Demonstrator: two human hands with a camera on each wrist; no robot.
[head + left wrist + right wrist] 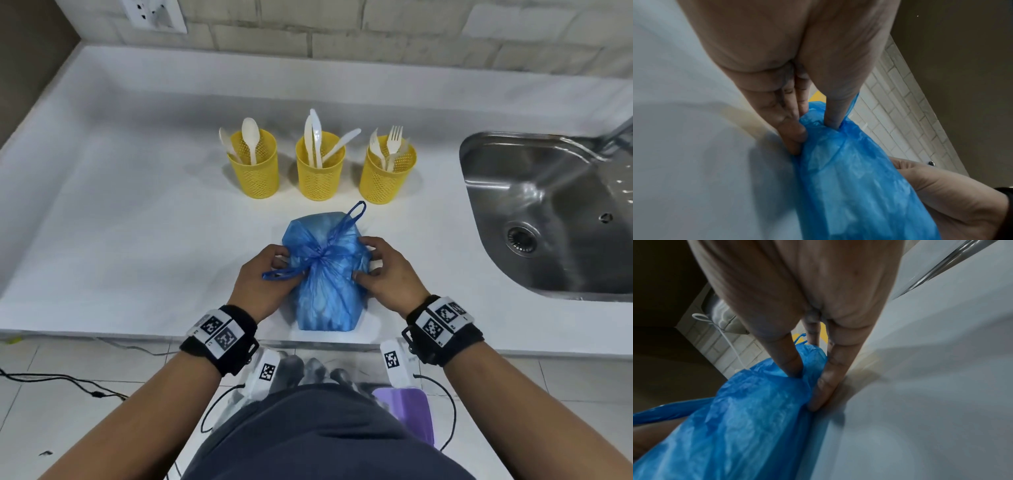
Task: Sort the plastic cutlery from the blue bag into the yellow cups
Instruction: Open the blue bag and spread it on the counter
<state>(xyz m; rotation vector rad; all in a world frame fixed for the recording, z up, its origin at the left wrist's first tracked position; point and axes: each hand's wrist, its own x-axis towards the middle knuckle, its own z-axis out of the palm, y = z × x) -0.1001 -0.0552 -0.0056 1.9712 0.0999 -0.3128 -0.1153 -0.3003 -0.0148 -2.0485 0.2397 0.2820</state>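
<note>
there on the white countertop [137,240], near its front edge: a knotted, crinkled blue plastic bag [325,291], lying flat, one handle loop [356,209] pointing toward the cups and another trailing out to the left. left hand [263,277] pinching the bag's left side between thumb [833,112] and curled fingers [791,133]; right hand [387,270] gripping the right side the same way, thumb [791,365] pressed into the plastic, fingers [824,386] against the countertop. behind the bag, a row of three perforated yellow plastic cups: left cup [255,171] with white plastic spoons [250,137], middle cup [320,174] with white plastic knives [315,137], right cup [385,178] with white plastic forks [394,140]. to the right, a stainless steel sink [548,212] set into the countertop. behind, a pale brick wall [376,31] with a white wall socket [154,13].
</note>
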